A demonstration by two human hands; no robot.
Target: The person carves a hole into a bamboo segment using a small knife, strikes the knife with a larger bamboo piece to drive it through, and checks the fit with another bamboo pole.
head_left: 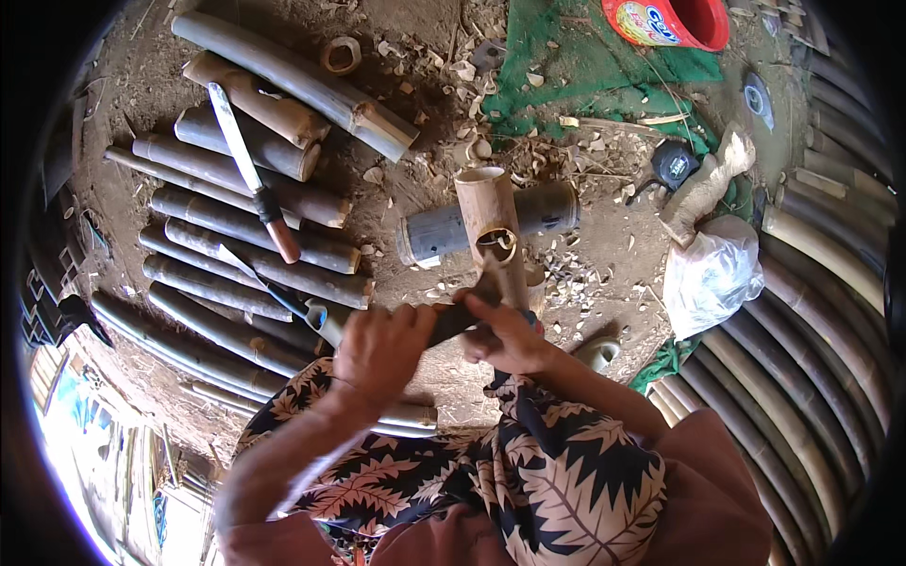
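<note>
My left hand (pixel 377 347) is closed around a dark, thick, stick-like piece (pixel 451 323), whose exact kind I cannot make out. My right hand (pixel 514 340) grips its other end, the thumb lying along it. Just beyond, a pale bamboo section (pixel 486 200) with a round hole cut in its side rests across a dark bamboo tube (pixel 444 233) on the ground. The near end of the pale section is hidden behind my right hand. A bit of blue and red shows beside that hand, too small to name.
Cut bamboo lengths (pixel 217 212) lie in a row at left, a long knife (pixel 236 137) on top. At right are a tape measure (pixel 674 162), a wooden piece (pixel 713 184), a clear plastic bag (pixel 714 274) and stacked bamboo poles (pixel 812 311). A red bucket (pixel 703 21) stands on green netting (pixel 566 66).
</note>
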